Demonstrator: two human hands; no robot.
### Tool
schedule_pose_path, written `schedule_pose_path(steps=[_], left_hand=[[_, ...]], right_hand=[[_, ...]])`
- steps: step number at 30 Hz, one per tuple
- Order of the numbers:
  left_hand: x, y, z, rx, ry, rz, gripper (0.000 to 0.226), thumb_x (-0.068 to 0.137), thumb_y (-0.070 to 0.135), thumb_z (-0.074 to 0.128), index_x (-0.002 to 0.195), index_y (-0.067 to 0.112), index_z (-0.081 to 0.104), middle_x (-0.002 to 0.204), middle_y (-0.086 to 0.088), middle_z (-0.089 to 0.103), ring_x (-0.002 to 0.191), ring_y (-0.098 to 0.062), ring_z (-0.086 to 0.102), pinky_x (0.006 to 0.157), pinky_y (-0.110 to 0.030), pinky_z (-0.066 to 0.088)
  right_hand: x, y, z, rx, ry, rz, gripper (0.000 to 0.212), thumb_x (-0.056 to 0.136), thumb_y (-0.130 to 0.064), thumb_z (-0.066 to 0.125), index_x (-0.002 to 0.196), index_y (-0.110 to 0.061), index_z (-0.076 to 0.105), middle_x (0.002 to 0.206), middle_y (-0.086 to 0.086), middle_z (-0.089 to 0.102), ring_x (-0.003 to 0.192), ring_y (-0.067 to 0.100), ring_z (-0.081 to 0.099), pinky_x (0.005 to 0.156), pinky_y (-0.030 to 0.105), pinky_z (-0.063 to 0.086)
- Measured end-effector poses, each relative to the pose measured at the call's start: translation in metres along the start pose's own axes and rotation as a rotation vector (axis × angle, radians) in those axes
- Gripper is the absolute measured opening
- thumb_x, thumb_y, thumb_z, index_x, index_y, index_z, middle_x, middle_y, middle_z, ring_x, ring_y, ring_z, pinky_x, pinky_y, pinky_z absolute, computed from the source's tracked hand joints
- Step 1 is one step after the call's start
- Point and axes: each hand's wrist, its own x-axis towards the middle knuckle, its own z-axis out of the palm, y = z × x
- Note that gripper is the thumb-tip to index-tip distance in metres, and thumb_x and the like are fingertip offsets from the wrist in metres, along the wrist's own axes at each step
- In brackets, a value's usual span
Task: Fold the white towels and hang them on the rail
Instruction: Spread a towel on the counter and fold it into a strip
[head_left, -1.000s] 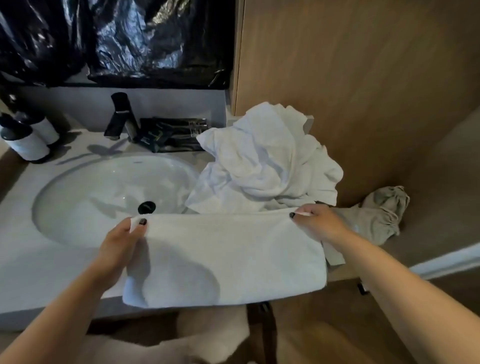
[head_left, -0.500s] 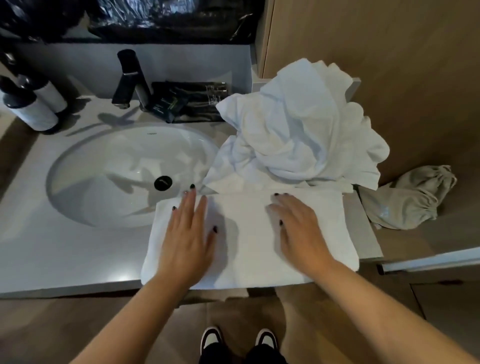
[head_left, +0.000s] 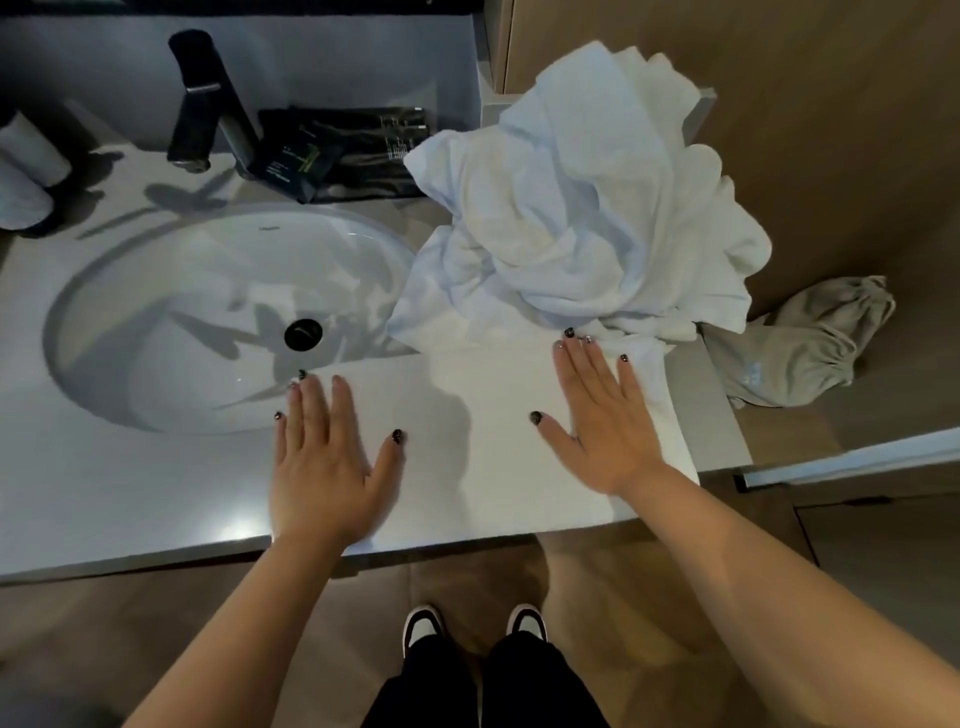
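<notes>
A folded white towel (head_left: 467, 441) lies flat on the front of the grey counter (head_left: 104, 493), its left end reaching the sink rim. My left hand (head_left: 327, 457) presses flat on the towel's left part, fingers straight. My right hand (head_left: 597, 421) presses flat on its right part, fingertips touching the crumpled pile. That pile of white towels (head_left: 582, 208) is heaped behind the folded one, against the wooden wall. No rail is in view.
An oval sink (head_left: 218, 322) with a black drain sits left, with a black tap (head_left: 202, 98) behind it. Dark packets (head_left: 337, 150) lie at the back. Two bottles (head_left: 26, 176) stand far left. A beige drawstring bag (head_left: 795, 348) lies right.
A second ago both hands pinched the towel's far corners. They laid it on the counter and pressed it flat, then slid apart toward its ends.
</notes>
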Motion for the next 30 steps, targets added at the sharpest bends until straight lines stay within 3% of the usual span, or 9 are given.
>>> schedule_pose_path(steps=[4, 6, 9, 12, 14, 16, 20, 25, 30], left_hand=[[-0.008, -0.024, -0.012, -0.071, -0.022, -0.137, 0.099, 0.088, 0.077, 0.007, 0.156, 0.008, -0.013, 0.164, -0.017, -0.014, 0.151, -0.026, -0.017, 0.124, -0.045, 0.000], [-0.007, -0.027, -0.018, -0.025, -0.023, -0.122, 0.097, 0.089, 0.070, 0.005, 0.154, 0.001, -0.014, 0.163, -0.019, -0.018, 0.150, -0.026, -0.022, 0.124, -0.046, -0.003], [-0.006, -0.013, -0.024, 0.027, 0.022, 0.062, 0.085, 0.094, 0.056, 0.007, 0.153, -0.002, -0.011, 0.161, -0.021, -0.018, 0.149, -0.030, -0.021, 0.124, -0.046, -0.005], [-0.011, 0.013, -0.015, 0.007, 0.056, 0.294, 0.076, 0.098, 0.049, 0.015, 0.155, 0.000, -0.001, 0.163, -0.016, -0.008, 0.151, -0.030, -0.011, 0.123, -0.045, -0.001], [-0.015, 0.025, -0.002, -0.013, 0.005, 0.331, 0.073, 0.099, 0.048, 0.012, 0.157, 0.004, 0.001, 0.164, -0.012, -0.006, 0.152, -0.025, -0.012, 0.124, -0.044, -0.002], [-0.016, 0.026, 0.006, 0.006, -0.016, 0.308, 0.074, 0.098, 0.051, 0.007, 0.157, 0.008, 0.000, 0.165, -0.008, -0.006, 0.152, -0.022, -0.013, 0.123, -0.041, -0.007], [-0.015, 0.019, 0.005, 0.038, -0.019, 0.327, 0.076, 0.097, 0.056, 0.007, 0.158, 0.013, -0.003, 0.165, -0.005, -0.010, 0.152, -0.021, -0.016, 0.122, -0.038, -0.010], [-0.025, 0.012, 0.001, 0.044, -0.044, 0.304, 0.080, 0.093, 0.063, 0.001, 0.157, 0.017, -0.011, 0.164, -0.005, -0.019, 0.149, -0.020, -0.024, 0.121, -0.038, -0.014], [-0.035, -0.007, -0.003, 0.138, -0.131, 0.453, 0.101, 0.085, 0.083, 0.009, 0.157, 0.015, -0.011, 0.162, -0.012, -0.022, 0.148, -0.031, -0.024, 0.122, -0.047, -0.008]], right_hand=[[-0.003, 0.009, -0.006, 0.026, -0.003, 0.006, 0.079, 0.094, -0.063, 0.011, 0.155, -0.020, -0.014, 0.161, -0.006, -0.020, 0.147, 0.009, -0.022, 0.120, 0.038, -0.015], [-0.006, 0.008, -0.010, 0.040, -0.023, 0.034, 0.077, 0.096, -0.059, 0.013, 0.155, -0.018, -0.014, 0.162, -0.003, -0.018, 0.148, 0.011, -0.022, 0.120, 0.039, -0.015], [-0.017, -0.013, -0.014, 0.090, 0.054, 0.058, 0.066, 0.101, -0.040, 0.024, 0.157, -0.011, 0.004, 0.165, 0.004, -0.005, 0.151, 0.018, -0.013, 0.123, 0.048, 0.000], [-0.031, -0.060, -0.012, 0.077, 0.143, -0.233, 0.057, 0.099, -0.030, 0.029, 0.153, -0.010, 0.030, 0.162, 0.009, 0.020, 0.151, 0.025, 0.013, 0.120, 0.050, 0.017], [-0.038, -0.086, 0.002, 0.016, 0.094, -0.334, 0.056, 0.100, -0.034, 0.029, 0.151, -0.013, 0.035, 0.160, 0.009, 0.028, 0.149, 0.026, 0.020, 0.119, 0.050, 0.022], [-0.041, -0.090, 0.010, -0.003, 0.040, -0.232, 0.060, 0.100, -0.044, 0.027, 0.153, -0.016, 0.030, 0.161, 0.007, 0.026, 0.150, 0.024, 0.019, 0.118, 0.053, 0.024], [-0.048, -0.046, 0.010, -0.092, -0.019, -0.104, 0.075, 0.097, -0.063, 0.012, 0.157, -0.018, 0.011, 0.164, 0.004, 0.006, 0.152, 0.023, 0.004, 0.120, 0.055, 0.011], [-0.061, 0.026, -0.005, -0.133, -0.146, -0.041, 0.087, 0.087, -0.076, -0.006, 0.153, -0.021, -0.020, 0.162, -0.001, -0.021, 0.147, 0.014, -0.025, 0.121, 0.044, -0.008], [-0.072, 0.039, -0.017, -0.190, -0.250, -0.193, 0.107, 0.078, -0.087, 0.018, 0.146, -0.024, -0.035, 0.156, 0.000, -0.037, 0.143, 0.018, -0.035, 0.119, 0.048, -0.012]])
